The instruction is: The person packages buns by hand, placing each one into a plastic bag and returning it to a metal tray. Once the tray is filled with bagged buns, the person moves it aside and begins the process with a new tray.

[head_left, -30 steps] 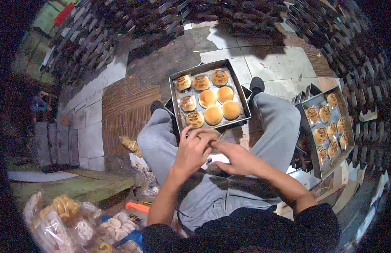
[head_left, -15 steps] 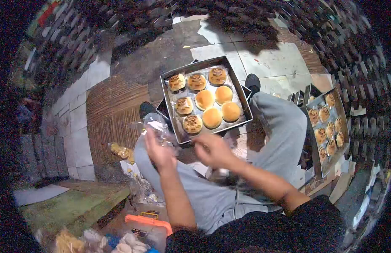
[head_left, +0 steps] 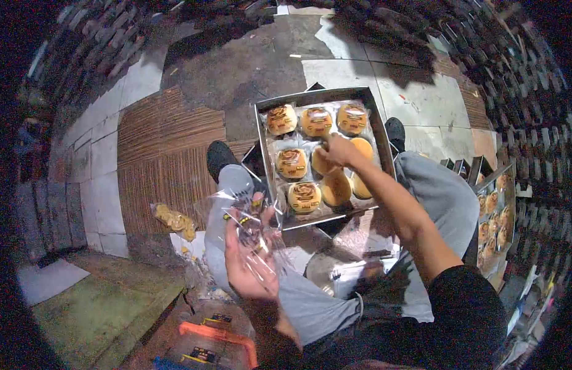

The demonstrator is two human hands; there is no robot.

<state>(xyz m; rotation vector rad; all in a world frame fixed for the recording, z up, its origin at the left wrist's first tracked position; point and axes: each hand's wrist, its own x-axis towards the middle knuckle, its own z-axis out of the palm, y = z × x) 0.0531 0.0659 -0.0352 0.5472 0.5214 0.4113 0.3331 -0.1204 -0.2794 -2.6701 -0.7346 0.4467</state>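
My left hand (head_left: 249, 271), palm up, holds a clear plastic bag (head_left: 252, 225) with dark and yellow print. Ahead of me stands a dark square tray (head_left: 259, 132) of round buns. My right hand (head_left: 344, 150) reaches into it, its fingers closed on the middle bun (head_left: 321, 165), which it partly covers. Bare golden buns sit beside that one, such as the front bun (head_left: 337, 190). Along the back and left side lie buns in clear printed wrappers, among them a wrapped bun (head_left: 304, 198) at the front left corner.
Another tray (head_left: 510, 203) of wrapped buns stands at the right beyond my knee. A bag of yellowish pieces (head_left: 175, 221) lies on the floor at the left. Nearer me are a plastic box with an orange handle (head_left: 221, 333) and a low greenish bench (head_left: 107, 302).
My right hand has moved forward from the tray's near edge to the middle bun. The left hand has come back towards me with the bag, and the view has shifted.
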